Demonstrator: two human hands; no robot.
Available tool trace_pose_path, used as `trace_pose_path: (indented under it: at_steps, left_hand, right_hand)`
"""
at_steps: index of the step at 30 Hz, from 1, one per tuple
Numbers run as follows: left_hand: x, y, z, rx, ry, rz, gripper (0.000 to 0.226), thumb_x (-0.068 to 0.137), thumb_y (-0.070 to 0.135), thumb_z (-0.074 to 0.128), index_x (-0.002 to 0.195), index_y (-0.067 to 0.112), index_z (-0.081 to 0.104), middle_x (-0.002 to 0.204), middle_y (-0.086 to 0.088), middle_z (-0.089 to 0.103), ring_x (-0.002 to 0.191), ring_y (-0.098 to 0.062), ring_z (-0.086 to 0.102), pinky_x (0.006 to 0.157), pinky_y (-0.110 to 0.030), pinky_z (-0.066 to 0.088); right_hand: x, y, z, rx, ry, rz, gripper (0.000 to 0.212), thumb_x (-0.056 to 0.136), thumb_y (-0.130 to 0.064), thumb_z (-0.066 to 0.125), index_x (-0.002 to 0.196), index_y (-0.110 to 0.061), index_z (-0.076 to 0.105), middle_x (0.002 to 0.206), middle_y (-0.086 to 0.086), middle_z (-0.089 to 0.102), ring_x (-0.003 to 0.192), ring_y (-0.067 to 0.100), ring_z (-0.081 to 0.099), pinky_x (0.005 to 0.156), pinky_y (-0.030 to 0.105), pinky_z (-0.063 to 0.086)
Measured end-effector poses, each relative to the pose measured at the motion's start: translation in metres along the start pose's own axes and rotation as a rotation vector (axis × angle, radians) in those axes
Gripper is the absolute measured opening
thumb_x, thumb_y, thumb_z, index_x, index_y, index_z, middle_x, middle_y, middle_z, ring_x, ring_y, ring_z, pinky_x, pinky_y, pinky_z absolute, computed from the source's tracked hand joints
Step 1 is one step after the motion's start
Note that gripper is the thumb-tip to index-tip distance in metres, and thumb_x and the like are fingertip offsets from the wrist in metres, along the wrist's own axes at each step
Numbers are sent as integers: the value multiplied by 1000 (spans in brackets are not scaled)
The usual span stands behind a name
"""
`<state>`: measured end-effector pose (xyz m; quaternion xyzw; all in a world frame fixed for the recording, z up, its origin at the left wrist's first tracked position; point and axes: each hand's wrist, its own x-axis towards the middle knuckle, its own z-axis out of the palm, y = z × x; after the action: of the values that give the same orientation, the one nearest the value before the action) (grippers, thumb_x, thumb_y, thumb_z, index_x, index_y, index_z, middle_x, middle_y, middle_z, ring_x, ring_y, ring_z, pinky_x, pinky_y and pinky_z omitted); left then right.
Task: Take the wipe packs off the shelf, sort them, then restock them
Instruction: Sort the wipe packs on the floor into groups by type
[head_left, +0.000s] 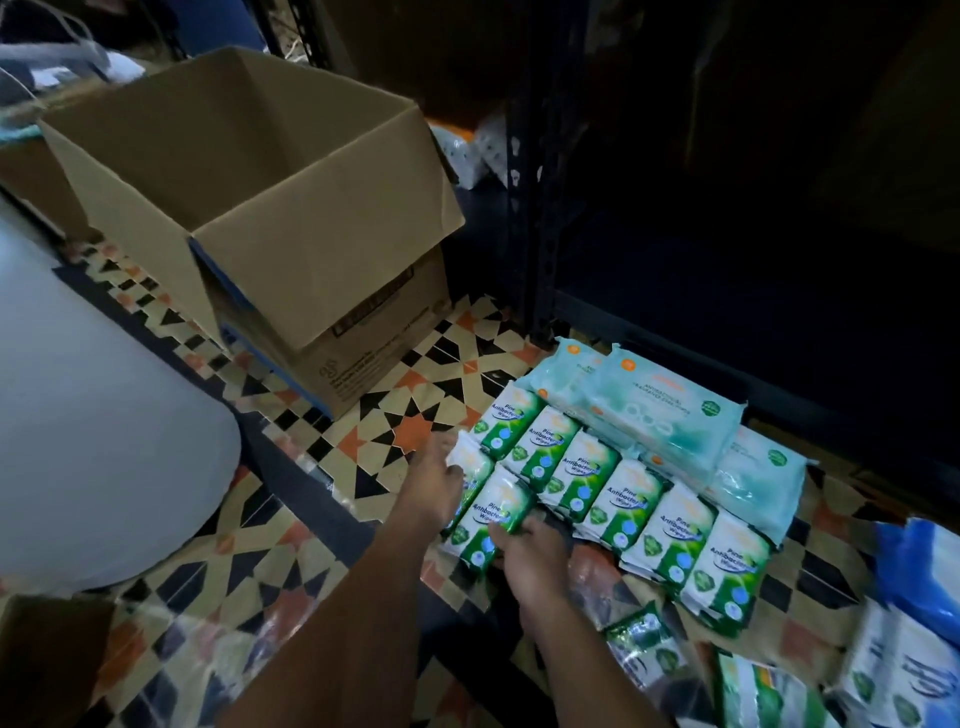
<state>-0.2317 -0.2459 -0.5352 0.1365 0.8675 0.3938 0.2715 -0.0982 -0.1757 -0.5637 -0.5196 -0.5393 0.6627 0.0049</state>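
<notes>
Head view: left hand (434, 480) and right hand (530, 558), fingers closed on two green pine wipe packs (496, 512) on the tiled floor (395, 415); best squared against the sorted row (623, 491) before release.

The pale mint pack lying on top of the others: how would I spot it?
Start at the dark shelf post and look down to the tiled floor. Behind the row of green pine packs lies a pale mint pack, broader and flatter than those, resting on top of similar ones.
</notes>
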Motion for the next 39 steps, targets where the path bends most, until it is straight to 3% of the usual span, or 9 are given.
trace_pose_path:
  at_steps: [1,4,8,13,21,26,30,35,39]
  left_hand:
    - [2,-4,2,8,23,33,33,101,7,46,126,28,47,130,-5,53,90,-19,62,72,-33,51]
    - [10,-14,6,83,67,84,35,98,9,50,128,26,53,130,-3,53,109,-20,57,97,-42,49]
    - [16,-23,13,192,139,142,40,96,8,51,135,18,58,123,-7,55,112,-20,46,99,-36,39]
    - [20,-41,16,203,183,138,42,96,28,45,135,27,60,119,-5,58,113,-26,51,101,-49,44]
    - [2,-45,10,117,190,311,36,101,27,60,137,28,61,107,12,73,91,0,67,76,-16,53]
    - [4,-43,6,166,137,289,39,102,33,57,141,29,58,97,2,76,80,-8,70,71,-33,59]
    - [7,-42,5,149,134,288,38,102,28,58,140,23,59,108,0,75,93,-10,70,80,-34,58]
    - [8,-44,2,118,132,262,38,102,23,59,139,22,60,112,0,74,97,-11,68,85,-33,57]
    - [16,-31,5,133,37,167,62,101,16,52,157,32,29,152,14,40,136,-9,39,116,-37,34]
  right_hand:
    - [1,-3,-1,-19,3,-29,19,92,-19,73,98,-7,61,94,5,68,85,21,63,89,39,51]
    - [10,-4,-4,-53,21,-63,25,90,-16,75,79,-13,53,74,-1,58,69,14,54,75,32,45]
    - [13,-4,4,-98,119,-91,34,70,-30,87,66,-20,54,69,2,67,64,23,69,68,43,60]
    - [10,-2,5,-43,172,-104,39,73,-18,89,83,-18,52,86,13,66,58,29,72,51,47,60]
    - [6,-2,4,-44,168,-96,38,76,-17,86,93,-14,52,82,7,64,63,25,71,59,50,61]
    - [6,-1,5,-56,173,-121,44,72,-21,89,98,-15,54,91,9,65,76,26,70,63,49,62]
    - [5,-2,-1,62,93,-78,46,82,-4,81,120,-2,55,89,3,63,81,26,71,55,30,60]
    - [6,1,-3,126,8,-46,54,88,6,72,137,1,50,95,1,60,97,33,69,60,26,60]
    - [4,-1,-3,117,20,-46,49,90,6,69,135,1,51,92,-1,59,94,32,69,56,24,59]
